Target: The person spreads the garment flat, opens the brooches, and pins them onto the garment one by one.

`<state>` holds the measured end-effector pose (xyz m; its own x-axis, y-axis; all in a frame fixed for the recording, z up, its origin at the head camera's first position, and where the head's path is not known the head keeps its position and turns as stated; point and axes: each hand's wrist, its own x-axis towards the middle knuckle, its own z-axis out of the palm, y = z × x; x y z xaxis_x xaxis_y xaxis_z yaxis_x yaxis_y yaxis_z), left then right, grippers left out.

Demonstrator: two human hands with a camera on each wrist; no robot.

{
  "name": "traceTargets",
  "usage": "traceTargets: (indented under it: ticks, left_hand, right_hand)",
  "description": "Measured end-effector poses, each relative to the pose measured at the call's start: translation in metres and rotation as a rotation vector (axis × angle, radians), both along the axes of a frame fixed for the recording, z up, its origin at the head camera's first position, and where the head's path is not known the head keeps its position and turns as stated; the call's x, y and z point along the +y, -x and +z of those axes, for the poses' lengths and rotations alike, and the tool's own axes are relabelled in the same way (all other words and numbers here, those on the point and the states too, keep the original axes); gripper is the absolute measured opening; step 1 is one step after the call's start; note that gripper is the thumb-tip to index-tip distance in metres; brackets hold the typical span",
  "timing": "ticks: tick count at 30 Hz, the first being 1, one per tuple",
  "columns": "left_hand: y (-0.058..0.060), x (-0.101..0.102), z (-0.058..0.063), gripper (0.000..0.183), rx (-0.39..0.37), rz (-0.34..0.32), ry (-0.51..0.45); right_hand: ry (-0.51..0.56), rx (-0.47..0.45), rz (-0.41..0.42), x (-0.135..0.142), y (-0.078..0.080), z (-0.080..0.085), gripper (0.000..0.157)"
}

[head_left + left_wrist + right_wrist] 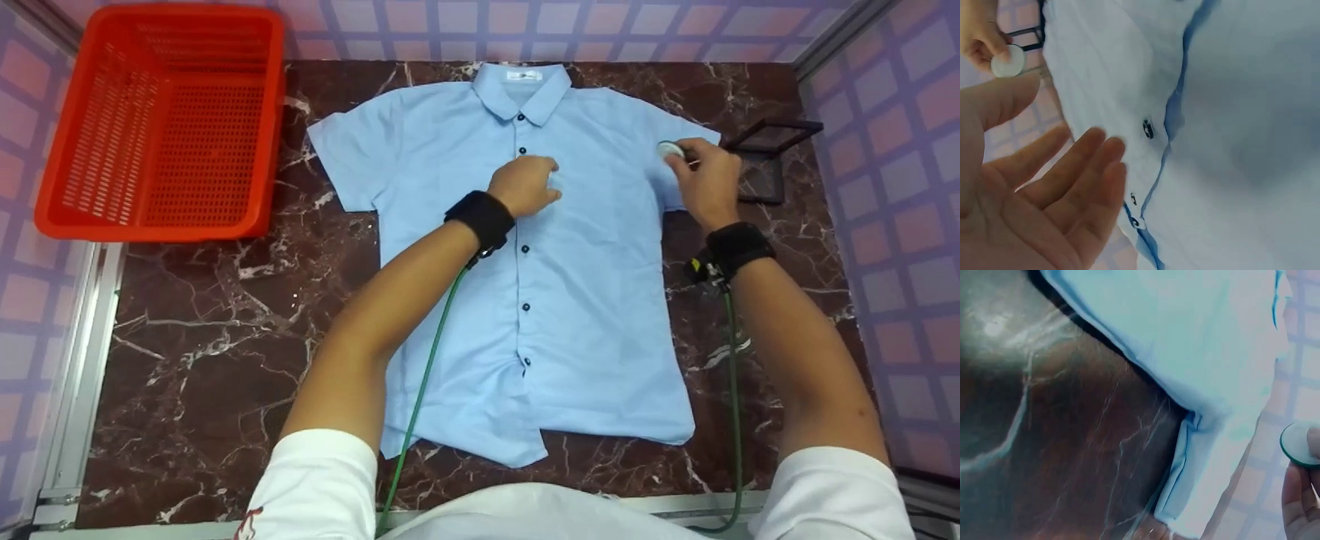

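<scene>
A light blue short-sleeved button-up shirt (465, 300) lies spread out face up, collar away from me, its lower front hem uneven and creased. Over the button placket, in the head view, is my left hand (526, 186). Its fingers are loosely bent with nothing between them in the left wrist view. My right hand (709, 176) pinches a round white disc (670, 149) between thumb and fingers above the right-hand sleeve. The disc shows a green rim (1297, 460) in the right wrist view; what it is exactly I cannot tell.
A red plastic basket (274, 150) stands at the back left. Beside the right-hand sleeve is a dark, thin-framed stand (780, 139). Brown marble-patterned tabletop (217, 375) surrounds the shirt, with checked panels (885, 210) at the sides and back. Green cables (433, 352) trail from both wrists.
</scene>
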<state>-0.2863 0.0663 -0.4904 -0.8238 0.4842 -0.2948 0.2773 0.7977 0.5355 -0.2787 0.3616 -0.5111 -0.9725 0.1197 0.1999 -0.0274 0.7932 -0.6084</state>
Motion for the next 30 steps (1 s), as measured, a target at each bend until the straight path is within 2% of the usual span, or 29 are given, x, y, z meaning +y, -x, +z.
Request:
traceTargets:
  ticks: [5,8,12,15,20,25,30]
  left_hand:
    - [0.025,0.026,-0.017,0.049,0.185,0.035,0.037]
    - [0.036,0.039,-0.026,0.047,0.256,0.03,0.05]
    - [0.046,0.057,-0.036,0.04,0.308,0.0,0.089]
    - [0.048,0.069,-0.042,0.034,0.329,0.001,0.141]
    - [0.053,0.079,-0.052,0.028,0.328,0.08,0.198]
    - [0.056,0.082,-0.054,0.029,0.353,0.173,0.166]
    - [0.061,0.085,-0.055,0.029,0.407,0.179,0.174]
  right_hand:
    - [-0.038,-0.004,0.02,-0.016,0.004,-0.006,0.026]
    - [0.018,-0.041,0.022,-0.028,0.007,-0.009,0.026]
    - [0.135,-0.083,0.02,-0.041,0.009,-0.013,0.024]
    - [0.151,-0.099,0.013,-0.048,0.01,-0.016,0.024]
    - [0.09,-0.117,-0.009,-0.058,0.012,-0.02,0.023]
    - [0.05,-0.125,-0.015,-0.06,0.016,-0.023,0.021]
    - [0.041,-0.119,-0.041,-0.059,0.021,-0.022,0.022]
